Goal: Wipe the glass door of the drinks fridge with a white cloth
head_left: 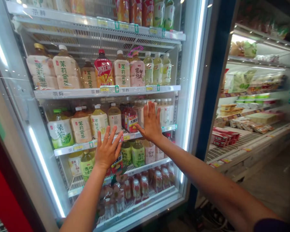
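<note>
The open left hand [107, 149] and right hand [151, 124] sit a little apart, fingers spread and clamped on nothing, flat against or just short of the glass door [21, 64] of a drinks cooler [214, 80]; contact cannot be told. The pane should handle as stiff, smooth and heavy, best taken at its edge, though no handle shows. Plastic tea bottles [67, 69] stand behind it, some hidden by the hands.
</note>
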Demonstrator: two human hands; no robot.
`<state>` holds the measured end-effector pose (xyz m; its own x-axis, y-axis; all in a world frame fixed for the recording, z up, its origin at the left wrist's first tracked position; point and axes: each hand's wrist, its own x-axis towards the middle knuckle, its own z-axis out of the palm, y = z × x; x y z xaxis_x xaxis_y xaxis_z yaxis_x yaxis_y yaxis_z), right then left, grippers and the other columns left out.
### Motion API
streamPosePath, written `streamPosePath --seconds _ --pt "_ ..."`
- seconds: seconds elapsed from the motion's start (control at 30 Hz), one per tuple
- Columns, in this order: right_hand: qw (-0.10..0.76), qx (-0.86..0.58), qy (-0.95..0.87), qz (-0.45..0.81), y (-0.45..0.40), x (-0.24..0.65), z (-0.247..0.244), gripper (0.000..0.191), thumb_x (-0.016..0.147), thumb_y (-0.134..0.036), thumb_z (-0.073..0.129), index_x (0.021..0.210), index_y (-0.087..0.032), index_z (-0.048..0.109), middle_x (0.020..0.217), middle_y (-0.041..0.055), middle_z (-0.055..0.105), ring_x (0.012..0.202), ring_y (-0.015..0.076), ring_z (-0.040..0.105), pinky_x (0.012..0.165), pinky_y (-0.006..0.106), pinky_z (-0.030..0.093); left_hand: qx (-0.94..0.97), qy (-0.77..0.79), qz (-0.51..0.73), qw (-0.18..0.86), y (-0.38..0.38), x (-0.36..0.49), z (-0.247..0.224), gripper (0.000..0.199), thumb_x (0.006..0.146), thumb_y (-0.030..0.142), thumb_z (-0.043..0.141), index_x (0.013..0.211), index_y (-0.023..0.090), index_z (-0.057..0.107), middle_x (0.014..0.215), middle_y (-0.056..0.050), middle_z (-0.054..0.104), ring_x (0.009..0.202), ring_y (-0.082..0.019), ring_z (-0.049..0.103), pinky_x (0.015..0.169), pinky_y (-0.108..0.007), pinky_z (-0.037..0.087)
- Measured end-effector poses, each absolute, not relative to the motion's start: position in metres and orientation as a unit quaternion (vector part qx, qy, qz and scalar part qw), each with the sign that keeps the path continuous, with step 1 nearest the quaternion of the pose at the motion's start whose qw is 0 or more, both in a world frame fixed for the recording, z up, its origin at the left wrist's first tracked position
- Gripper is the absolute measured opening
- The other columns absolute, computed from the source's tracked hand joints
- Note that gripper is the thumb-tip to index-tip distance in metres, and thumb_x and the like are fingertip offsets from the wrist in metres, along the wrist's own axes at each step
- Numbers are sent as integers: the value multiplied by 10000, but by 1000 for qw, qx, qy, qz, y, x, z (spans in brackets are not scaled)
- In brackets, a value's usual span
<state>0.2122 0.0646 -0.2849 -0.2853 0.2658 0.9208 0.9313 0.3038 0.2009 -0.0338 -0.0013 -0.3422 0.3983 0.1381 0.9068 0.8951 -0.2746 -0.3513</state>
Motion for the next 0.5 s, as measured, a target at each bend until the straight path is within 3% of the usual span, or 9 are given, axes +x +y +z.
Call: streamPosePath --seconds 0.07,0.2,0.27,0.33,0.5 --pt "425 -427 -693 -396 60 205 -302 1050 990 -636 432 1592 -86 -229 1680 173 -227 1577 380 -113 1255 680 71 -690 -375 -401 472 -1 -34 -342 738 943 347 605 1600 300 270 1651 -52 288 1579 -258 141 1315 -537 42" --pt "384 -366 -755 -386 34 203 -417 969 1002 -603 411 1624 -71 -107 1699 192 -144 1585 367 -88 1246 671 161 -690 -374 -400 474 -1 -34 -343 724 943 347 603 1595 293 291 1653 -53 292 1580 -263 150 1315 -543 51" --pt "364 -342 -772 -393 28 204 -446 948 999 -615 409 1636 -104 -72 1712 157 -113 1594 326 -69 1259 629 181 -690 -373 -400 474 -1 -34 -343 710 943 343 603 1588 285 312 1652 -56 297 1580 -265 153 1315 -543 53" --pt "360 -344 -773 -393 30 200 -430 958 993 -630 418 1638 -112 -66 1716 151 -92 1596 322 -53 1265 621 165 -690 -372 -400 474 0 -34 -343 701 943 341 604 1583 280 328 1652 -59 297 1581 -266 150 1315 -543 52" --pt "417 -392 -734 -367 50 170 -326 1046 976 -663 439 1613 -113 -185 1704 176 -125 1589 366 -51 1256 665 99 -692 -376 -395 474 -1 -34 -343 678 945 343 597 1573 258 356 1654 -63 295 1585 -267 127 1314 -549 39"
